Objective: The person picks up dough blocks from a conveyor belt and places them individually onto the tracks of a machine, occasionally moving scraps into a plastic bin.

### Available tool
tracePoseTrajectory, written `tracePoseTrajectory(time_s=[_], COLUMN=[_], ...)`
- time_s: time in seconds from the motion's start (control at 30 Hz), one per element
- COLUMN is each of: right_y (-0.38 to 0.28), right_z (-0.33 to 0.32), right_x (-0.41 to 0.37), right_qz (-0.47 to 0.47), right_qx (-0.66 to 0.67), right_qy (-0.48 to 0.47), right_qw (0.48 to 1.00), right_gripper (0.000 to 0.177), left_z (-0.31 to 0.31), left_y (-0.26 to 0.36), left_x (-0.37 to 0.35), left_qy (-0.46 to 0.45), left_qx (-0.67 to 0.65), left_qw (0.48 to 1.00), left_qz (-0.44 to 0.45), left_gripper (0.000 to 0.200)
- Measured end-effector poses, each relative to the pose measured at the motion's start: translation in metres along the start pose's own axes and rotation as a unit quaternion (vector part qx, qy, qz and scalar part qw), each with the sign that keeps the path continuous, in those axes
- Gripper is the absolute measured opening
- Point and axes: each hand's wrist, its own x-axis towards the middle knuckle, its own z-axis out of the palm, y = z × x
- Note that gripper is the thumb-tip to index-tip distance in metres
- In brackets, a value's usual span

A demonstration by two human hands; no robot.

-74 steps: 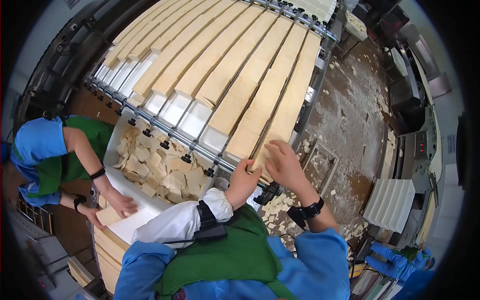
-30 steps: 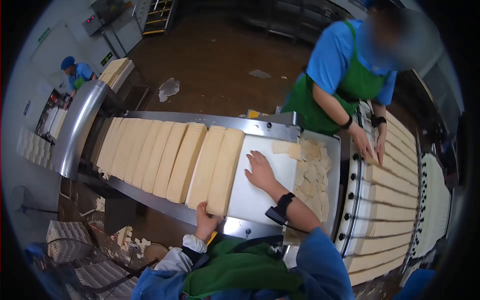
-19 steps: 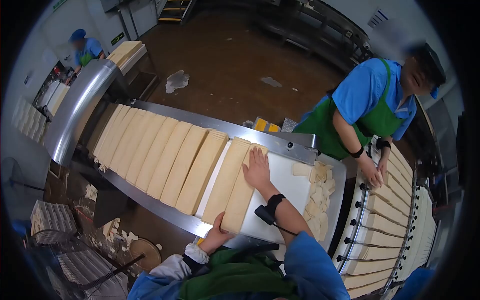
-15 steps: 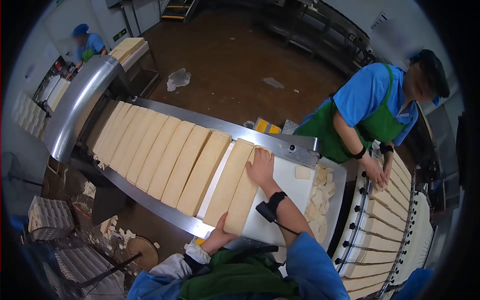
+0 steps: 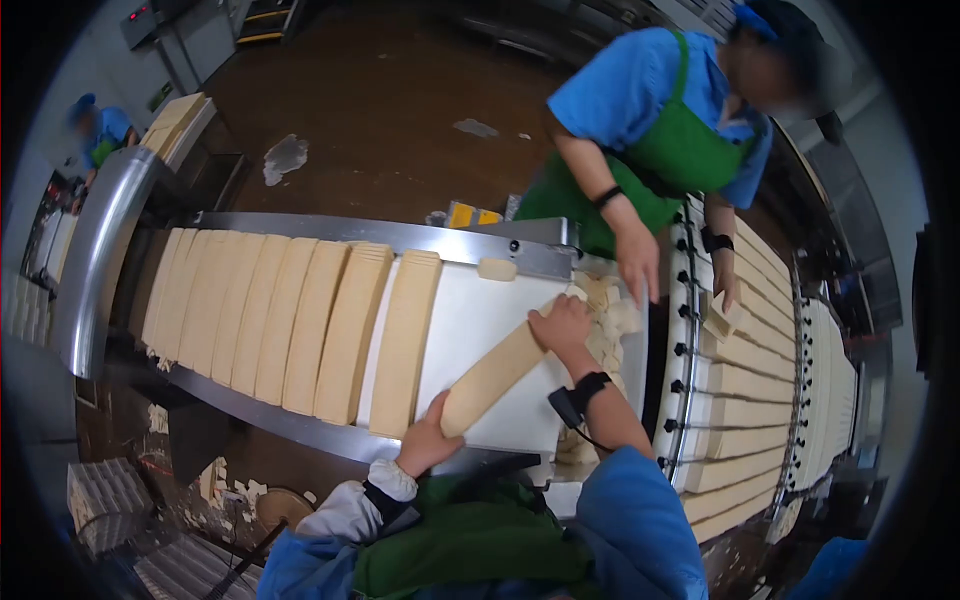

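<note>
Head camera: left hand [image 5: 428, 442] and right hand [image 5: 562, 325] grasp the slab [image 5: 495, 375] by its ends; lately alongside the slab row [image 5: 300, 320], it now lies slanted, apart.

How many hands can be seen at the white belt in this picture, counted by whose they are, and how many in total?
Own hands: 2, left hand and right hand, one at each end of the slanted slab.
Co-worker's hands: 2, near hand over the scraps, far hand at a small piece.
Total: 4
</note>
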Motion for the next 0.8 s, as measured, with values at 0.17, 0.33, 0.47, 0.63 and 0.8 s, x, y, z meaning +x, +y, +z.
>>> tracePoseTrajectory(time_s=[0.17, 0.33, 0.47, 0.63, 0.8], right_y=[0.087, 0.101, 0.115, 0.187, 0.327], right_z=[-0.013, 0.012, 0.036, -0.012, -0.079], right_x=[-0.07, -0.126, -0.153, -0.2, -0.215], right_qz=[-0.002, -0.132, -0.066, 0.006, 0.064], right_qx=[0.208, 0.022, 0.108, 0.124, 0.148], right_qy=[-0.085, -0.04, 0.052, 0.128, 0.167], right_qw=[0.974, 0.99, 0.991, 0.984, 0.973], right_gripper=[0.108, 0.092, 0.068, 0.064, 0.068], left_z=[0.001, 0.028, 0.028, 0.068, 0.14], left_y=[0.012, 0.002, 0.027, 0.095, 0.211], left_x=[0.017, 0.029, 0.03, 0.026, 0.015], left_qy=[0.012, 0.145, 0.115, 0.096, 0.03], left_qx=[0.153, 0.311, 0.231, 0.229, 0.173], left_qw=[0.988, 0.939, 0.966, 0.949, 0.945], left_qz=[0.007, 0.026, 0.024, 0.196, 0.274], left_gripper=[0.097, 0.094, 0.074, 0.063, 0.066])
